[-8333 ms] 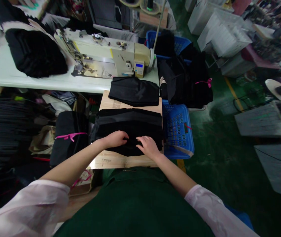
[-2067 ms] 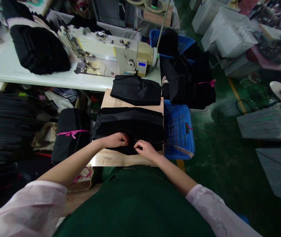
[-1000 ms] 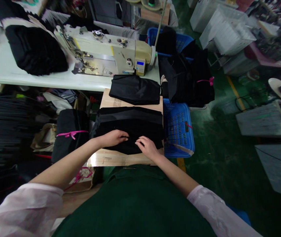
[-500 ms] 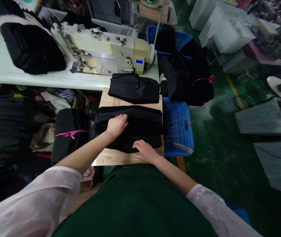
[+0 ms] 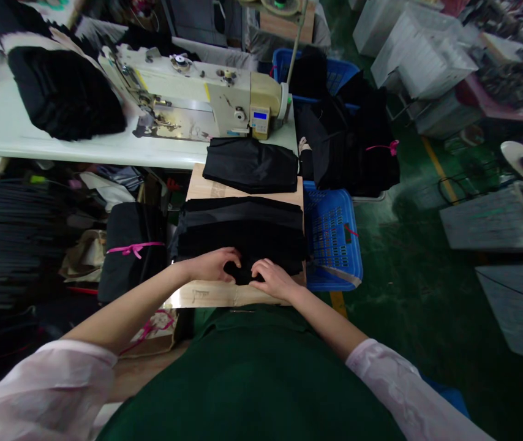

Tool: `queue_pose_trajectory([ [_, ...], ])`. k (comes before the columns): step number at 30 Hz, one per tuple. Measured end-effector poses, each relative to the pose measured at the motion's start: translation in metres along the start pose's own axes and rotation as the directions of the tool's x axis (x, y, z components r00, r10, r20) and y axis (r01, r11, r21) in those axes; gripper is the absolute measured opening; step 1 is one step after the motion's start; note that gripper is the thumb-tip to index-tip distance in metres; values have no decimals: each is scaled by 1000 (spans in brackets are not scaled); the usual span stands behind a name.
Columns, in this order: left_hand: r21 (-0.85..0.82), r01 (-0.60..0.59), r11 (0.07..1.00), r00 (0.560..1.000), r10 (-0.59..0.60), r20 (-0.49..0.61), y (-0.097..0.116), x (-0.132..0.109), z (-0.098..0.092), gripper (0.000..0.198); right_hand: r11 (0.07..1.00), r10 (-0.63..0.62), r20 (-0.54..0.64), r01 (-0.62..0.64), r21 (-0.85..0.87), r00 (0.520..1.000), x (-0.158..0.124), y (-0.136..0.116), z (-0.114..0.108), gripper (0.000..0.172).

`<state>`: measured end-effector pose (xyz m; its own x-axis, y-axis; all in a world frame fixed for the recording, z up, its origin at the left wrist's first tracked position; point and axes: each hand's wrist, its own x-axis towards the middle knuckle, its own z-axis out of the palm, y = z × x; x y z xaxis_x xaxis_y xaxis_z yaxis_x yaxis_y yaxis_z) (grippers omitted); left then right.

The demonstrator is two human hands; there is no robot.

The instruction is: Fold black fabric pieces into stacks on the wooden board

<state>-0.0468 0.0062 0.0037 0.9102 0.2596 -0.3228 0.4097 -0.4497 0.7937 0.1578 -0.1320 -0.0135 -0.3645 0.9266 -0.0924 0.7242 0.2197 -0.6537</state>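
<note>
Pale wood grain marks the flat wooden board [image 5: 218,296] under our long stack of matte black and dark grey cloth [image 5: 243,234]. Our left hand [image 5: 213,265] and right hand [image 5: 274,280] curve at its near edge, thumbs parted from fingers. Uneven pushing could skew the loose-looking layers, their ends slightly ragged.

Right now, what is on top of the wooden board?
A near pile of black cloth, with the left hand and right hand at its near edge, and a far pile reaching onto the sewing table. The board beneath both piles is covered and cannot be seen.
</note>
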Motion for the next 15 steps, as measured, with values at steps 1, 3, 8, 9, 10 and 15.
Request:
queue_pose_trajectory([
  [1, 41, 0, 999, 1000, -1, 26, 0, -3, 1, 40, 999, -18, 21, 19, -26, 1000, -1, 0, 0, 22],
  [3, 104, 29, 994, 998, -34, 47, 2, -6, 2, 43, 997, -35, 37, 37, -61, 999, -1, 0, 2, 23],
  [8, 53, 20, 998, 999, -22, 36, 1, 0, 2, 31, 992, 20, -48, -14, 127, 999, 2, 8, 4, 4],
  [9, 24, 8, 1000, 999, -9, 33, 0, 1, 1, 26, 984, 30, -54, -20, 176, 998, 2, 10, 3, 6],
  [10, -2, -3, 1000, 999, 3, 33, -2, 3, 0, 21, 976, 40, -55, -27, 216, 998, 3, 12, 3, 8],
  [15, -80, -32, 996, 999, 34, 28, -7, 6, -1, 14, 963, 135, -42, -121, 241, 990, 3, 11, -2, 13],
])
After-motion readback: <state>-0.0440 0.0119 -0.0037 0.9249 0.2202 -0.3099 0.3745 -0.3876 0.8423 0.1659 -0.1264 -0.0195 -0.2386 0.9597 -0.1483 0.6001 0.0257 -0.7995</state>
